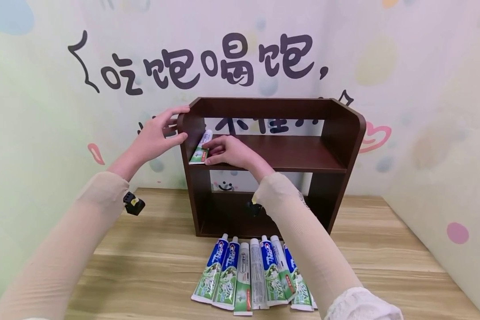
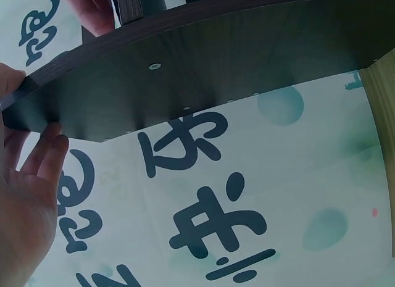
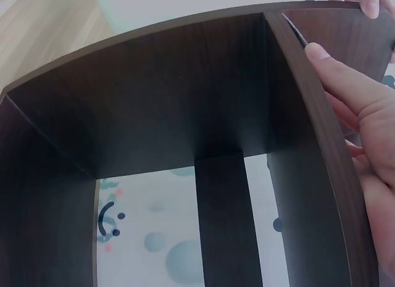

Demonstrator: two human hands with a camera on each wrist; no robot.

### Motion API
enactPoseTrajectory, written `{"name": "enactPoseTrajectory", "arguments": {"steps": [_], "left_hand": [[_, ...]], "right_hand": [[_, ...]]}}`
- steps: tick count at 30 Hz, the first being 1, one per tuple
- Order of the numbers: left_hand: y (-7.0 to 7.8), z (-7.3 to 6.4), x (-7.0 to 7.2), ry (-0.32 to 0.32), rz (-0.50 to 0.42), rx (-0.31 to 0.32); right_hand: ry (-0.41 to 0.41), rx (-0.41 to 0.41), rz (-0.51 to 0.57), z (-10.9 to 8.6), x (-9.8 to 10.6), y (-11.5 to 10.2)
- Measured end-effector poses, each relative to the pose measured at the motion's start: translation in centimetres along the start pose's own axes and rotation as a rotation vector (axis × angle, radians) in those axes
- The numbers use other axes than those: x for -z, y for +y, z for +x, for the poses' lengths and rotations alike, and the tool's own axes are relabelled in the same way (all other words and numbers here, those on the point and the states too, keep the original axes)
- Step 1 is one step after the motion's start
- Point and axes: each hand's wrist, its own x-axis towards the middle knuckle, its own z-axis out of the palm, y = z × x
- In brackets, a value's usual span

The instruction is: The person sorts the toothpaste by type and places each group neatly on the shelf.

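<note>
On the upper deck of a dark brown two-tier wooden shelf (image 1: 296,151), a white and green toothpaste tube (image 1: 199,153) lies against the left side panel, cap toward the back. My right hand (image 1: 233,153) holds this tube by its right side, fingers bent over it and thumb low near the shelf's front edge. In the right wrist view the right hand (image 3: 376,123) hides most of the tube. My left hand (image 1: 154,135) grips the left side panel near its top. The left wrist view shows the left hand's thumb and fingers (image 2: 52,154) on opposite faces of that panel.
Several toothpaste tubes (image 1: 243,275), blue-green and white-green, lie in a row on the wooden table (image 1: 144,266) before the shelf. My right forearm covers part of the row. A patterned wall (image 1: 224,22) with dark lettering stands behind the shelf.
</note>
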Motion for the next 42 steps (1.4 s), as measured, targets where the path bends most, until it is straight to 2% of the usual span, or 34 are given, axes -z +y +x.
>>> {"name": "enactPoseTrajectory", "arguments": {"steps": [8,12,19,27,36,42], "left_hand": [[-0.3,0.0,-0.4,0.002,-0.006,-0.013],[-0.4,0.3,-0.3,0.023,0.003,-0.024],[-0.2,0.2,0.0,0.027,0.002,-0.009],[-0.4,0.3,-0.1,0.030,0.002,-0.028],[-0.4,0.4,-0.2,0.028,0.002,-0.022],[-0.4,0.3,-0.2,0.031,-0.004,-0.011]], "right_hand": [[-0.003,-0.013,0.051,-0.3,0.0,0.0],[0.039,0.005,0.035,-0.8,0.5,-0.4],[0.128,0.057,-0.002,-2.6,1.6,-1.0],[0.217,0.111,0.025,-5.3,2.6,-1.7],[0.306,0.177,0.065,-9.4,3.7,-2.0],[0.333,0.173,0.043,-12.0,3.9,-1.7]]}}
